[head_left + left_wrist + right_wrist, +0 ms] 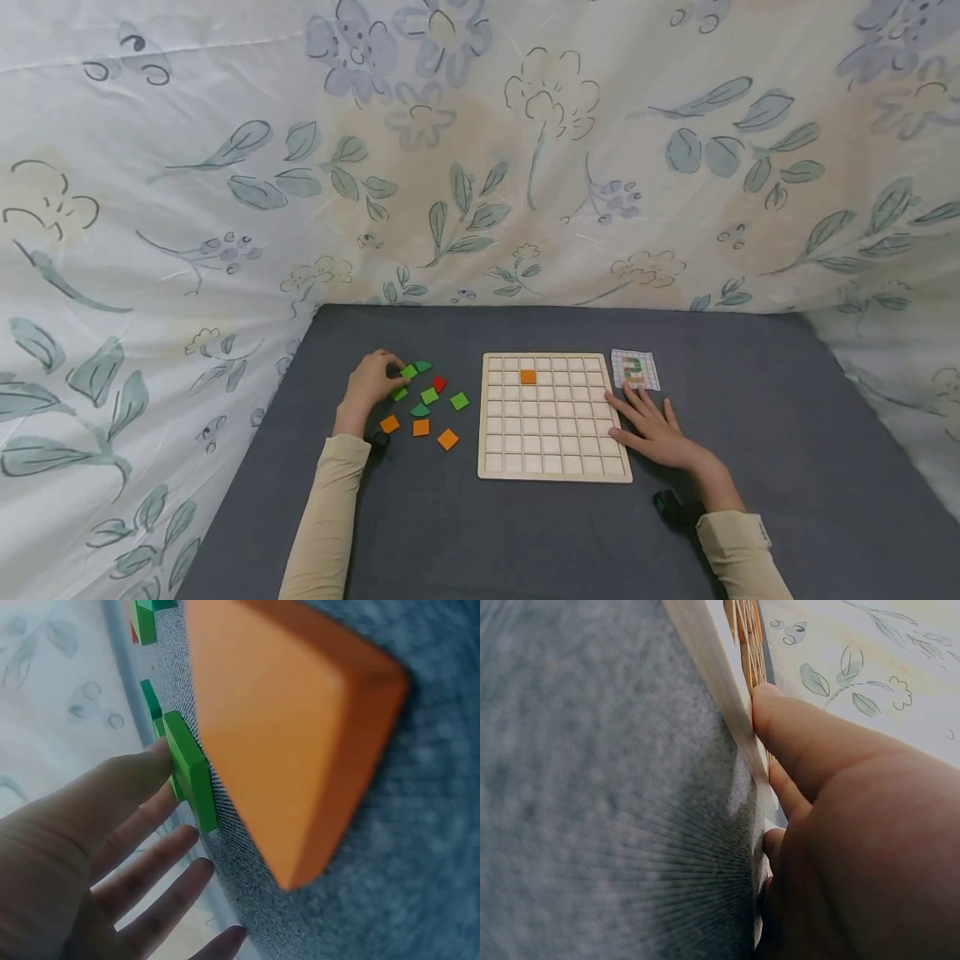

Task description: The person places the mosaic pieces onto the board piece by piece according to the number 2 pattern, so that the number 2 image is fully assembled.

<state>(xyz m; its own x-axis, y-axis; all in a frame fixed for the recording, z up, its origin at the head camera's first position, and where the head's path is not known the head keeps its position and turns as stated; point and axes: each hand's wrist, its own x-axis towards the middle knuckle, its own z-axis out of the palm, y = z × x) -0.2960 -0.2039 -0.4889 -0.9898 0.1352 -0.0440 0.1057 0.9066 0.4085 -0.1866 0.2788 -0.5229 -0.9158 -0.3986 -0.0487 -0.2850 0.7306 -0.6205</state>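
Note:
At the left side of a heap of small tiles, my left hand (371,380) pinches a green tile (408,372) between thumb and index finger. Another green tile (193,774) stands out close before the thumb in the left wrist view, with the other fingers spread. My right hand (654,431) lies with extended fingers at the right edge of a wooden grid board (555,476), thumb and index fingertip on its rim. Its middle finger reaches the lower edge of a small printed pattern card (647,358). One orange square tile (528,377) sits in a top-area cell of the board.
Nearer me than the green pieces lie several orange tiles (421,427). A red tile (439,383), a dark green curved piece (420,410) and more green squares (459,402) are scattered between left hand and board. A floral cloth (480,167) hangs behind the dark grey tabletop (555,542).

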